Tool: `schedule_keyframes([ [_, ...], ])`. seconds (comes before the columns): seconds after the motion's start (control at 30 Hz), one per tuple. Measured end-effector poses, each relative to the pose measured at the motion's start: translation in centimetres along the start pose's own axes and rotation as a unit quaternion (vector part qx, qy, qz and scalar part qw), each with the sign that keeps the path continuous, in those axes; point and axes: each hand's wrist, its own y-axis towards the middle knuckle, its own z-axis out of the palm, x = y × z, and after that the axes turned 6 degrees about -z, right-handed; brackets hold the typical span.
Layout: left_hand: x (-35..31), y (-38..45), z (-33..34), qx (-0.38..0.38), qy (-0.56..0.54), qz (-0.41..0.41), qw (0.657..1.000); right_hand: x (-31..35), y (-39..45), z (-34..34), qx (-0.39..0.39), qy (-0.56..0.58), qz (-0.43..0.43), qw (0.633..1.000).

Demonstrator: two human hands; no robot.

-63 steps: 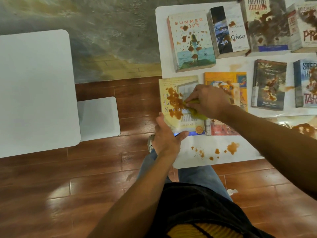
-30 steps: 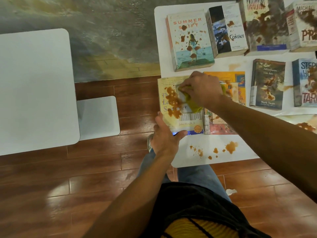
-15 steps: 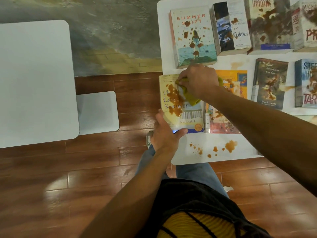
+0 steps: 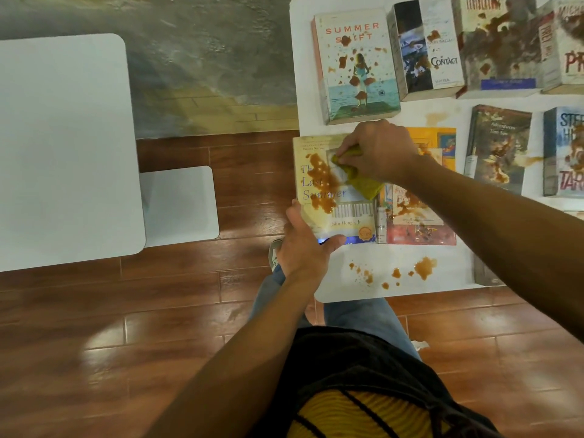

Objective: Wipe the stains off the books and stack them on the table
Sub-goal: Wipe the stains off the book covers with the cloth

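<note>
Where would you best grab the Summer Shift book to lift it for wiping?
My guess: pinch the Summer Shift book by its long left edge, coming from the table's open left side. It lies flat, cover up, Contact sits close on its right, and the right hand crowds its near edge.

My white desk (image 4: 395,289) carries stained books in rows: Summer Shift (image 4: 357,67), Contact (image 4: 426,49), The Last Summer (image 4: 335,216) (brown blotches on its cover), with sauce spatters (image 4: 423,268) near its front edge.
</note>
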Motion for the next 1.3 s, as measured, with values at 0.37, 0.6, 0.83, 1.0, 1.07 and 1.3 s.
schedule_keyframes([
  [0.37, 0.5, 0.3, 0.3, -0.006, -0.013, 0.013, 1.0, 0.5, -3.5, 0.5, 0.066, -0.002, 0.03, 0.997],
  [0.6, 2.6, 1.0, 0.2, 0.0, -0.132, 0.058, 0.99, 1.8, -7.9, 2.8, 0.061, 0.025, 0.086, 0.994],
  [0.83, 2.8, 1.1, 0.6, -0.021, -0.191, 0.007, 0.981, 4.1, -8.8, 4.4, 0.049, 0.043, 0.091, 0.994],
  [1.0, 3.0, 2.2, -0.1, 0.017, -0.194, 0.01, 0.981, 2.5, -7.1, 3.4, 0.007, 0.056, 0.18, 0.982],
  [1.07, 3.7, 2.7, -0.2, 0.038, -0.21, -0.013, 0.977, 2.7, -7.1, 3.5, 0.011, 0.04, 0.184, 0.982],
  [1.3, 4.5, 3.2, -0.4, 0.082, -0.28, -0.07, 0.954, 4.5, -9.2, 4.6, 0.033, 0.017, 0.13, 0.991],
])
